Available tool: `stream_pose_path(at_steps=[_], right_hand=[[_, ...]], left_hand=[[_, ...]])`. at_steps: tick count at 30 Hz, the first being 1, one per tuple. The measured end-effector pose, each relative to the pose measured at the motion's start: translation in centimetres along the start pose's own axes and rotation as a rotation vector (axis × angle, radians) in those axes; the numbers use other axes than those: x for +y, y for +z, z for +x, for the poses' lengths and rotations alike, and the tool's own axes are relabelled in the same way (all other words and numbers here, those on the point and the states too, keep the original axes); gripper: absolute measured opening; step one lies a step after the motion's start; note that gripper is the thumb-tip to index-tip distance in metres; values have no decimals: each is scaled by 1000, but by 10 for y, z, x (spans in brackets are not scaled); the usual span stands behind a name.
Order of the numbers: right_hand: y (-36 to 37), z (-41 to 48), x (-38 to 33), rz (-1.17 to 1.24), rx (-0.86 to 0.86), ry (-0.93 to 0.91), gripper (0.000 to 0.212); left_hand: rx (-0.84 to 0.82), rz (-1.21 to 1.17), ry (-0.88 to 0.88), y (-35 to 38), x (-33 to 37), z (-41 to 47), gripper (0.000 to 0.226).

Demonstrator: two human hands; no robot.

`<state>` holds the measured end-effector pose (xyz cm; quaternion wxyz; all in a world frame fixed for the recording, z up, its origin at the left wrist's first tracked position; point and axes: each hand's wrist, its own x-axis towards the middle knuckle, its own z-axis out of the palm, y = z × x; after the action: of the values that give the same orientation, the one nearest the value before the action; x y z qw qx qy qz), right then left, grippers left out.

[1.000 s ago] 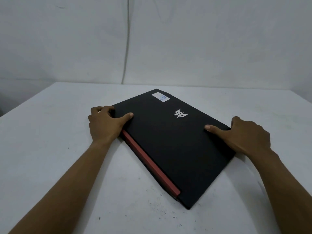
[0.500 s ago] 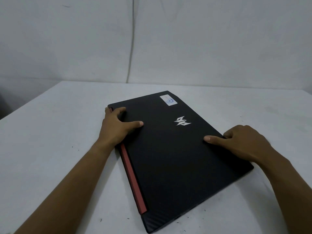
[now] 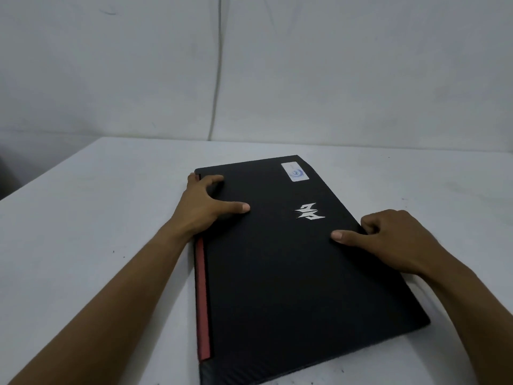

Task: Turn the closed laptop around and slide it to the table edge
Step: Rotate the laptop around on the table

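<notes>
The closed black laptop lies flat on the white table, its red hinge strip along the left side and a silver logo and white sticker on the lid. My left hand grips its far left corner, thumb on the lid, fingers around the edge. My right hand holds the right edge, thumb pressed on the lid, fingers curled over the side. The laptop's near end reaches the bottom of the view.
A white wall with a vertical seam stands behind the table's far edge. The table's left edge runs diagonally at the left. Small dark specks mark the tabletop.
The laptop has rotated clockwise, its red hinge strip now running nearly straight toward me, and it has come closer. Both hands stayed on it and turned with it.
</notes>
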<state>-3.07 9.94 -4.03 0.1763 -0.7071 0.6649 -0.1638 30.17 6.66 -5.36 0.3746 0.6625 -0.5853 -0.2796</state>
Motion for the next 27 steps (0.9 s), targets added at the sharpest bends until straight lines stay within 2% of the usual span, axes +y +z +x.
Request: stream_pose_path(at_steps=[5,7,11,16,20,27], right_hand=[[0,-6,4,118,-77,12,84],[2,-5,4,103,-49,27,83],[10,-5,0,11,80,47,77],[12,2,-7,4,132,49,66],[13,24,-26,-55,148,-56,88],[22,92,-79,-246,-25,-295,92]], left_hand=[[-118,-8,31,1,6,21,96],[-91,-50,44,2,4,22,90],[19,-97,42,2,-1,11,61],[20,-78,58,-2,-10,-35,57],[35,-120,69,0,-12,-59,68],[58,-109,66,0,-8,-65,59]])
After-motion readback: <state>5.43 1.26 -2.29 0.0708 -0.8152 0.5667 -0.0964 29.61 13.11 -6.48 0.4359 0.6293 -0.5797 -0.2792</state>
